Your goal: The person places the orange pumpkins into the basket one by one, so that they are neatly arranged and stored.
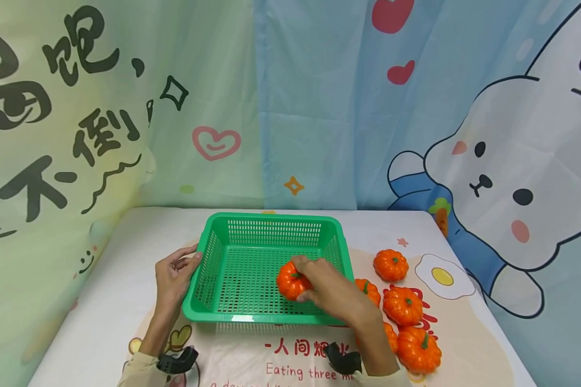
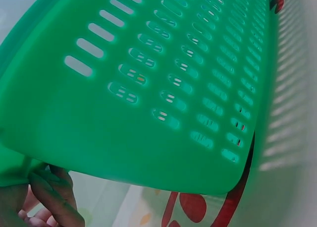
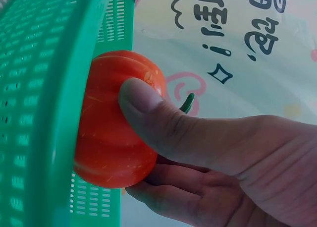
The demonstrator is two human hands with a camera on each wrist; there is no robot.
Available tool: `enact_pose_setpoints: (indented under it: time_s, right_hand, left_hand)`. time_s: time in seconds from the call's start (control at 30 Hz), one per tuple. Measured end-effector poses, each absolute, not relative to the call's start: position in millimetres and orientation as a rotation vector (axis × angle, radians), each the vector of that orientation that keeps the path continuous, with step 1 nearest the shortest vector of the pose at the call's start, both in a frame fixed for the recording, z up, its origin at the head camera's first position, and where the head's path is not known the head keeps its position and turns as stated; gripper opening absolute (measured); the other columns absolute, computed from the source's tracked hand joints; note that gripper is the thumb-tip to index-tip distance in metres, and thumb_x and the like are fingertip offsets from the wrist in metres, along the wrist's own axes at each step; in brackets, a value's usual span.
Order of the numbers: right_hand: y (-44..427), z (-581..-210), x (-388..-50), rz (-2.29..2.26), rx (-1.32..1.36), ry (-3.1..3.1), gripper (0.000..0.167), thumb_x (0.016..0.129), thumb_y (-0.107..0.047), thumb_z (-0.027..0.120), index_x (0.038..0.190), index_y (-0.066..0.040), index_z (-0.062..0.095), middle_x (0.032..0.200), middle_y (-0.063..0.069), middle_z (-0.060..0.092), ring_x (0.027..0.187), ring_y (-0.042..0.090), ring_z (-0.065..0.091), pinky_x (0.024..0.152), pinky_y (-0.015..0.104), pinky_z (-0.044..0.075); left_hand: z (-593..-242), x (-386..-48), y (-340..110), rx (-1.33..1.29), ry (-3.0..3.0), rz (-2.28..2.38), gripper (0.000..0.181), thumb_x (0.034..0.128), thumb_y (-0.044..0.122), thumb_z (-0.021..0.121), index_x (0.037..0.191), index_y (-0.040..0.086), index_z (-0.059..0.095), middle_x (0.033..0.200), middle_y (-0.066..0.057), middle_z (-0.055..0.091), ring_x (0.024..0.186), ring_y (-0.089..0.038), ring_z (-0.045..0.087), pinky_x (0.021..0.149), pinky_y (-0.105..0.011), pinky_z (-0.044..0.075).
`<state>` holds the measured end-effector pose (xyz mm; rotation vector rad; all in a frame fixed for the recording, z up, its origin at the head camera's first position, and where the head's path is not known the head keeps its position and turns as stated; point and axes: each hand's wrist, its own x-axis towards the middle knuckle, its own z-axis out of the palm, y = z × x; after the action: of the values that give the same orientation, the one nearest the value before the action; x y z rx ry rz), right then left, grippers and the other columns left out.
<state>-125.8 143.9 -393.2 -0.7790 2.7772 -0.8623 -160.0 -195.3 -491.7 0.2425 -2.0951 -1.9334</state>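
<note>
A green plastic basket [image 1: 232,318] with slotted walls stands on the table. My left hand [image 1: 174,277] holds its left rim; in the left wrist view, curled fingers [image 2: 57,199] sit under the basket's edge. Over the right part of the basket, my right hand [image 1: 336,293] grips a small orange pumpkin [image 1: 289,280] with a green stem. The right wrist view shows the thumb [image 3: 141,100] pressed on the pumpkin's [image 3: 114,142] ribbed side and fingers beneath it, beside the basket wall [image 3: 52,138]. Whether the pumpkin touches the basket floor, I cannot tell.
Several more pumpkins lie right of the basket: one at the back [image 1: 390,265], one in the middle [image 1: 403,306], one at the front [image 1: 419,350]. Others are partly hidden by the right arm and basket. A printed cloth covers the table [image 1: 97,301]; a patterned curtain [image 1: 305,107] hangs behind.
</note>
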Motion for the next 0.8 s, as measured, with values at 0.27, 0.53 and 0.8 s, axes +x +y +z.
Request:
enact_pose_setpoints:
  time_s: [0.27, 0.53, 0.8]
  right_hand:
    - [134.0, -397.9, -129.1, -0.856, -0.842, 2.764, 0.068, 0.088, -0.008, 0.09, 0.149, -0.002, 0.062, 0.127, 0.008, 0.073, 0.11, 0.026, 0.065, 0.105, 0.048, 0.061]
    - [126.7, -402.8, -128.7, -0.833, -0.836, 2.754, 0.071, 0.089, -0.01, 0.088, 0.153, -0.002, 0.059, 0.133, 0.012, 0.073, 0.115, 0.028, 0.065, 0.109, 0.05, 0.059]
    - [122.3, -405.5, -130.0, -0.834, -0.859, 2.741, 0.07, 0.089, -0.01, 0.087, 0.152, -0.001, 0.059, 0.128, 0.01, 0.073, 0.111, 0.027, 0.065, 0.105, 0.048, 0.061]
  left_hand:
    - [-492.9, -160.7, -196.6, 0.23, -2.082, -1.948, 0.032, 0.1039, 0.009, 0.075, 0.132, -0.006, 0.074, 0.079, 0.006, 0.079, 0.065, -0.007, 0.075, 0.06, -0.018, 0.062]
    - [-492.4, -160.5, -195.4, 0.237, -2.064, -1.96, 0.031, 0.1033, 0.008, 0.076, 0.131, -0.006, 0.075, 0.077, 0.007, 0.079, 0.064, -0.007, 0.075, 0.059, -0.018, 0.062]
    - [-492.7, -159.8, -195.1, 0.237, -2.057, -1.967, 0.031, 0.1036, 0.008, 0.075, 0.131, -0.006, 0.075, 0.078, 0.007, 0.079, 0.065, -0.006, 0.075, 0.06, -0.018, 0.062]
